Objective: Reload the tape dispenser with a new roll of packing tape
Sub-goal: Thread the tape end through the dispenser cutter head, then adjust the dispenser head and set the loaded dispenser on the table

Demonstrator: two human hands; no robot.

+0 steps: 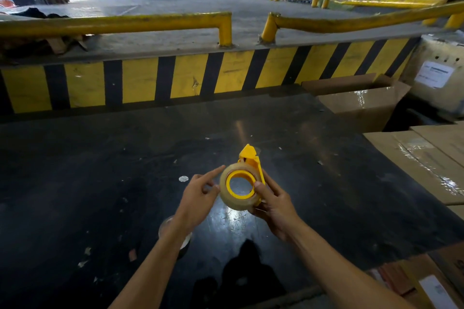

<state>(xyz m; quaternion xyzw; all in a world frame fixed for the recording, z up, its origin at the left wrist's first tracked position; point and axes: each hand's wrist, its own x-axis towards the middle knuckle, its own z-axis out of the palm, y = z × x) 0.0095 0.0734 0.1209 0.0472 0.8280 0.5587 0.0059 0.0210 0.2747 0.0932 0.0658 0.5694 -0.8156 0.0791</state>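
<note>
Your right hand clamps the dispenser, thumb on its hub; the roll is already seated there. Your left hand, fingers spread, touches the roll's edge. Threading the tape end seems left.
</note>
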